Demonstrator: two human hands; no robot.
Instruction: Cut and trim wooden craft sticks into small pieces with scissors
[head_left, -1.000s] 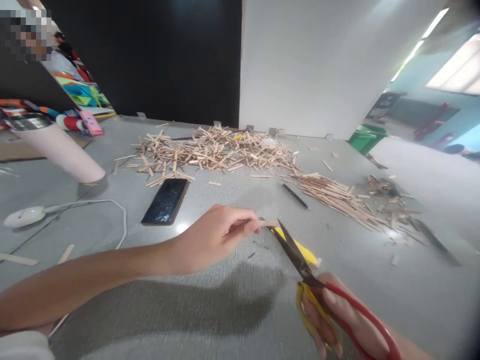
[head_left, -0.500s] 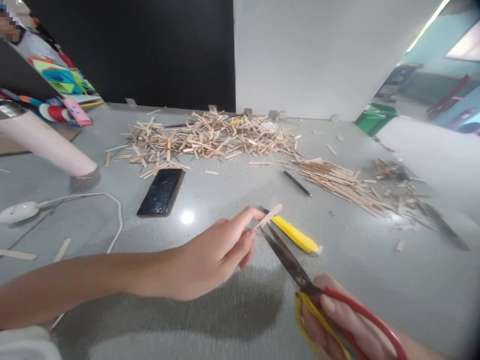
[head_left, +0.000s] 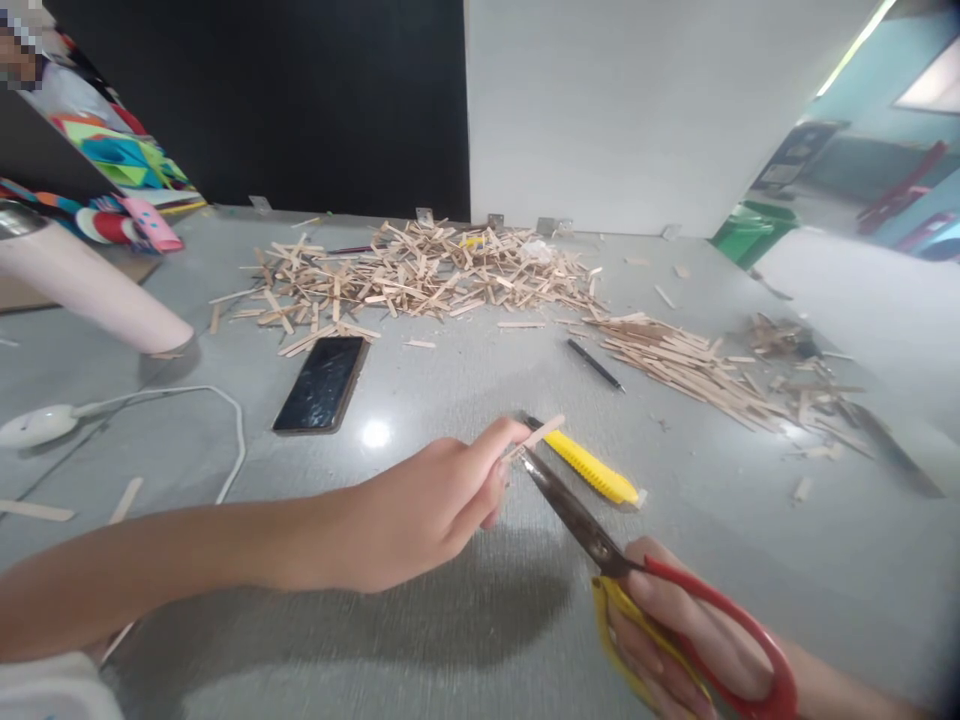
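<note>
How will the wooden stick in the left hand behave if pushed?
The stick is probably very light, being so thin and narrow. It looks fairly stiff: its free end juts from the left hand without drooping. It could swivel under a push, since it seems pinched near one end.

A dark phone lies near a white cable, a pink bottle beyond it, a green bin far right.

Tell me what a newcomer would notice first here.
Probably the scissors in the right hand, blades at the wooden stick pinched in the left hand. Next, the sprawling heap of wooden sticks in front of the black panel and white panel. A bright yellow utility knife lies just beyond the blades.
</note>
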